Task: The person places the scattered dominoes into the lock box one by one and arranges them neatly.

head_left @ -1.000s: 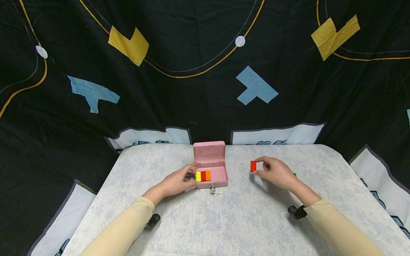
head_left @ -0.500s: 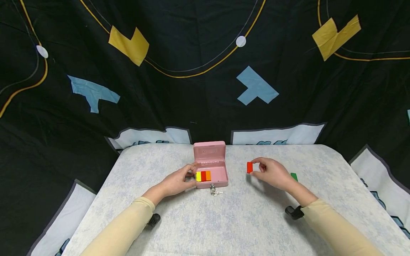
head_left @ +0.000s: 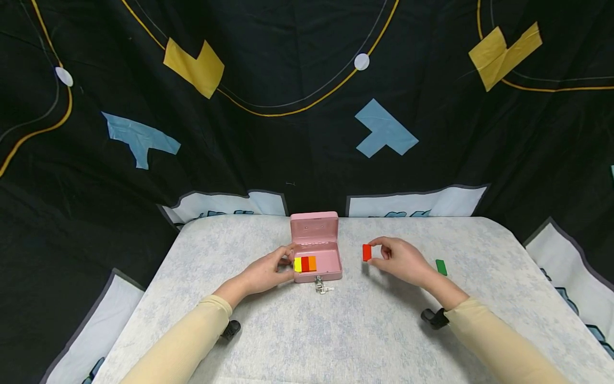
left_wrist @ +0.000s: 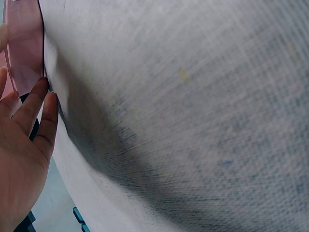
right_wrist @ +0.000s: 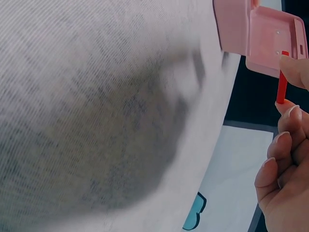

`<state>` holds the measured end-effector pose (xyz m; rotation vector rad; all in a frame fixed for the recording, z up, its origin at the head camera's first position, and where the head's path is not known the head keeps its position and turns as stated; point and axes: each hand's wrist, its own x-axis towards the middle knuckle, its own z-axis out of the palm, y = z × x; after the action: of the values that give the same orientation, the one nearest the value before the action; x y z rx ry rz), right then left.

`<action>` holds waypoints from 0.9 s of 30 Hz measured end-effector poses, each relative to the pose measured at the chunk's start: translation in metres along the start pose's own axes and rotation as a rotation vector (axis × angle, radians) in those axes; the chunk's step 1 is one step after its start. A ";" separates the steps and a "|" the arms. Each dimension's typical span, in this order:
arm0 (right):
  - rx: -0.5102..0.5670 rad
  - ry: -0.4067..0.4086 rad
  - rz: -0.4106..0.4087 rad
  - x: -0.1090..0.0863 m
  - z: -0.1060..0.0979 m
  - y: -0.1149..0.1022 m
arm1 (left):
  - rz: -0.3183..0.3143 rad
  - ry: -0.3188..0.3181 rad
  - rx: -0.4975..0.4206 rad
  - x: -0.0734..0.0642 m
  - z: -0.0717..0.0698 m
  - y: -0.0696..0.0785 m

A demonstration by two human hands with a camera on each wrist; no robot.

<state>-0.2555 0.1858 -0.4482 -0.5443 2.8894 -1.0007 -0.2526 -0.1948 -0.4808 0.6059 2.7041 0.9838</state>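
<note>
A pink cash box (head_left: 318, 277) stands on the table with its lid raised. Inside, along its left part, flat rectangular blocks (head_left: 305, 264) in yellow, red and orange lie side by side. At the box's left end, my left hand (head_left: 264, 273) holds it, thumb by the front corner and index finger by the back one. To the right of the box and above the table, my right hand (head_left: 402, 260) pinches a thin red block (head_left: 366, 253) upright between thumb and fingertips. The right wrist view shows that red block (right_wrist: 282, 82) edge-on.
A green block (head_left: 441, 267) lies on the table to the right, beyond the right wrist. Small keys (head_left: 323, 288) hang from the lock at the box's front. Behind the table hangs a black curtain (head_left: 307, 154) with coloured patches.
My right hand has moved left toward the box with the red block, uncovering the green block behind the wrist. The left hand and the box have stayed put.
</note>
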 end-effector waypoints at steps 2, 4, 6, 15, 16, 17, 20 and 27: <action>-0.006 -0.001 -0.008 0.001 0.001 -0.002 | 0.000 0.000 -0.001 0.000 0.000 0.000; -0.011 0.000 -0.016 0.002 0.003 -0.004 | -0.002 -0.001 -0.005 0.000 0.000 0.000; -0.013 0.001 -0.026 0.004 0.005 -0.006 | 0.001 0.000 -0.010 0.000 0.000 0.000; -0.001 -0.006 -0.059 0.011 0.016 -0.016 | -0.007 0.003 -0.018 -0.001 0.000 0.002; 0.000 -0.007 -0.061 0.012 0.017 -0.017 | -0.009 0.006 -0.017 -0.001 0.000 0.002; -0.002 -0.010 -0.063 0.012 0.018 -0.018 | -0.012 0.008 -0.014 -0.001 0.000 0.002; -0.004 -0.014 -0.068 0.014 0.021 -0.021 | -0.018 0.012 -0.007 0.000 0.001 0.003; -0.033 -0.027 -0.089 0.019 0.029 -0.023 | -0.002 0.004 -0.008 -0.001 0.000 0.003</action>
<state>-0.2615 0.1450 -0.4558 -0.6883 2.8857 -0.9493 -0.2507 -0.1934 -0.4790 0.6009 2.7019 0.9964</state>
